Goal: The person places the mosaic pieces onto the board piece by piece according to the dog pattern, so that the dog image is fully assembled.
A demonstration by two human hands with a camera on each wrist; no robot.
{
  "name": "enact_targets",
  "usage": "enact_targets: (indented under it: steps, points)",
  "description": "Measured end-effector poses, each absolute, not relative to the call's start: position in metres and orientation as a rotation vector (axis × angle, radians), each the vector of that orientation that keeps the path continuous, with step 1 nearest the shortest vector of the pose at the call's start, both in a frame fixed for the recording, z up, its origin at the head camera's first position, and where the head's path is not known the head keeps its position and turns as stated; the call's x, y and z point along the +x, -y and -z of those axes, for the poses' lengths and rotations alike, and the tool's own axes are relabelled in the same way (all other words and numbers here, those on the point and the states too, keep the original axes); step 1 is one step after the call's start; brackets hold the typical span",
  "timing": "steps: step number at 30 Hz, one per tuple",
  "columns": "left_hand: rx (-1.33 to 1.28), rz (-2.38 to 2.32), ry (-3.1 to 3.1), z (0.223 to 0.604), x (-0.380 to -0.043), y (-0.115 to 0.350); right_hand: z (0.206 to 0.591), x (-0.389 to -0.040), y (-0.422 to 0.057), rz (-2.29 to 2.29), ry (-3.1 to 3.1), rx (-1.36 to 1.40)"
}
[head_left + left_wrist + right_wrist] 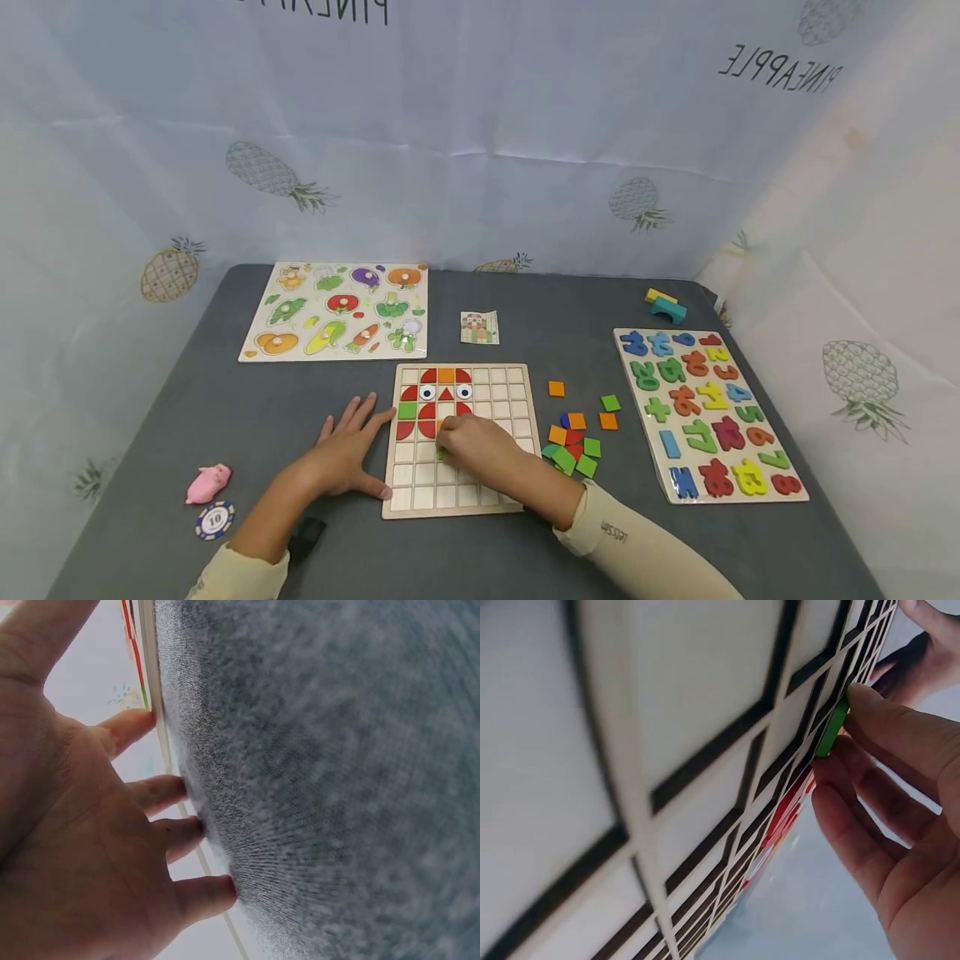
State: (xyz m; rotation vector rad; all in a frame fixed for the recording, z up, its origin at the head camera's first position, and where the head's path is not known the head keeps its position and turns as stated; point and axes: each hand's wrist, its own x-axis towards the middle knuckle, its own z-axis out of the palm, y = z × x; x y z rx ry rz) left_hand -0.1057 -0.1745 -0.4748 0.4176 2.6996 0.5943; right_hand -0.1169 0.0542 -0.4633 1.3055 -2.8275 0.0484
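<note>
A wooden grid board (424, 498) lies mid-table. Its upper left cells hold red, orange and green tiles and two eye tiles (464, 392). Beside its left edge, my left hand (341, 454) rests on the table with fingers spread, the thumb and a fingertip at the rim. My right hand (483, 452) is over the middle of the board and pinches a green tile (832, 729) between thumb and fingertips, at the grid's surface. In the head view that hand covers most of this tile and some cells. Loose green, orange, red and blue tiles (591, 447) lie right of the board.
A vegetable puzzle (333, 312) lies at the back left, near a small picture card (479, 327). On the right is a character puzzle board (705, 417), with teal and yellow blocks (668, 311) behind it. A pink pig (207, 484) and a poker chip (215, 520) are at the left.
</note>
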Motion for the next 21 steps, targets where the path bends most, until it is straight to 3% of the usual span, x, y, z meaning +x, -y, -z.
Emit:
enact_targets:
  steps: [12, 21]
  points:
    - [0.391, -0.639, -2.680, 0.483, -0.105, 0.177, 0.462, -0.115, -0.064, -0.081, 2.839, 1.403]
    - [0.431, -0.646, -2.683, 0.481, -0.107, 0.177, 0.448, -0.106, -0.128, -0.060, 3.052, 0.887]
